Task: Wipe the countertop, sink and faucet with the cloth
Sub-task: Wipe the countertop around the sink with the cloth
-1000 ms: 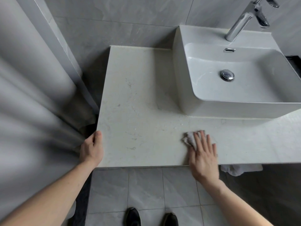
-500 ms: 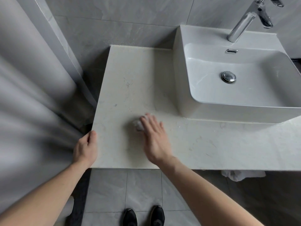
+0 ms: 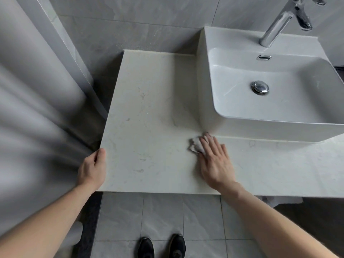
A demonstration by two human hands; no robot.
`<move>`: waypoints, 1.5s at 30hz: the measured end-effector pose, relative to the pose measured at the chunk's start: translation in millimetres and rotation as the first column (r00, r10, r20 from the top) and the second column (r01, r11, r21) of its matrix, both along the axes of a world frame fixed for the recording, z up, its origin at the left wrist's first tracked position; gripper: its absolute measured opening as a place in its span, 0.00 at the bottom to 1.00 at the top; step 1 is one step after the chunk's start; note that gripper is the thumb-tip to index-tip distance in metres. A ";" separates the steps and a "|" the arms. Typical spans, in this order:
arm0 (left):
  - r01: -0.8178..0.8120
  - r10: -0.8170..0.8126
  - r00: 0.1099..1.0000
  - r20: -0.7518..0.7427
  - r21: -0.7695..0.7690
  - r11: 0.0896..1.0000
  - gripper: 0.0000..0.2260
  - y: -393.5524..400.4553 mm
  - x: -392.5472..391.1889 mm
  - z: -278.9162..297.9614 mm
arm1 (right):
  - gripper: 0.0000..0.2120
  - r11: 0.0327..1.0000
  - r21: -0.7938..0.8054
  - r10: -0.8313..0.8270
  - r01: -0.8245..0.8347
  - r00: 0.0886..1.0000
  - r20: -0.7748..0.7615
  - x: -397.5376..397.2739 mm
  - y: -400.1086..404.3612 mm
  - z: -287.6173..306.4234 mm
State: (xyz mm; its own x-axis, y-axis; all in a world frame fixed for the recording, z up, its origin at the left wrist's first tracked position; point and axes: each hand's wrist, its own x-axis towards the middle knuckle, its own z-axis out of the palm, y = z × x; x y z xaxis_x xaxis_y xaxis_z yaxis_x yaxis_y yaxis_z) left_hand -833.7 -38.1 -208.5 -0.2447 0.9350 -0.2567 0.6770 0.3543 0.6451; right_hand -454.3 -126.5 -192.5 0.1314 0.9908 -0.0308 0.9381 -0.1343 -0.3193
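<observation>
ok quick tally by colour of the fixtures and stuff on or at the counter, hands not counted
White: 2, the sink and the cloth under the right hand
Off-white: 1, the countertop
Chrome: 3, the faucet, the drain plug, the overflow slot
Black: 2, the shoes
Total: 8

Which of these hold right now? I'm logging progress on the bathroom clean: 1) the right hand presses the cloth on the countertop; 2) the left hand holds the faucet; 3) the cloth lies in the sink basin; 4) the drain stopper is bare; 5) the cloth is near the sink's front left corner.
1. True: the right hand lies flat on the cloth, on the countertop.
2. False: the left hand grips the countertop's front left corner, far from the faucet.
3. False: the sink basin holds no cloth.
4. True: the drain stopper is uncovered.
5. True.
</observation>
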 end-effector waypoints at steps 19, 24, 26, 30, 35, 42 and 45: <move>0.006 -0.006 0.999 -0.046 -0.006 1.000 0.22 0.2 2.2 3.5 | 0.25 0.987 0.123 0.134 -0.101 0.942 -0.306 -59.0 38.1 18.5; 0.011 -0.011 0.997 -0.077 -0.007 1.000 0.23 -0.4 2.6 2.9 | 0.24 0.955 0.049 0.296 -0.291 0.942 -0.161 -103.4 67.3 2.0; 0.019 -0.019 0.997 -0.079 -0.003 1.000 0.22 -0.8 4.0 5.1 | 0.26 0.960 0.053 0.280 -0.276 0.953 -0.118 -84.1 57.2 -4.9; 0.021 -0.021 0.997 -0.071 -0.005 1.000 0.22 -2.7 6.2 9.2 | 0.25 0.993 0.045 0.114 -0.111 0.991 -0.072 -8.5 13.9 -9.1; 0.006 -0.008 0.997 -0.071 -0.029 1.000 0.22 -4.2 9.9 14.8 | 0.27 0.998 0.004 -0.068 0.068 0.998 -0.013 93.6 -41.4 -4.0; 0.022 -0.023 0.995 -0.098 -0.013 1.000 0.29 -4.1 9.2 14.8 | 0.22 0.889 0.059 -0.447 0.454 0.888 -0.108 171.8 -69.3 12.5; 0.022 -0.022 0.994 -0.110 -0.003 1.000 0.28 -4.1 9.0 14.6 | 0.22 0.776 0.053 -0.619 0.629 0.774 -0.130 197.5 -60.1 20.8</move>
State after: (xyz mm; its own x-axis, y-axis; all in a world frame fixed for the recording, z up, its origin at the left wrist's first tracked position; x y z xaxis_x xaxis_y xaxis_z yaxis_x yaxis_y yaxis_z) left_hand -824.7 -42.2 -193.9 -0.2508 0.9401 -0.2308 0.7511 0.3394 0.5662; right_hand -256.8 -186.6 -171.7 0.7230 0.6909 0.0048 0.6203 -0.6460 -0.4448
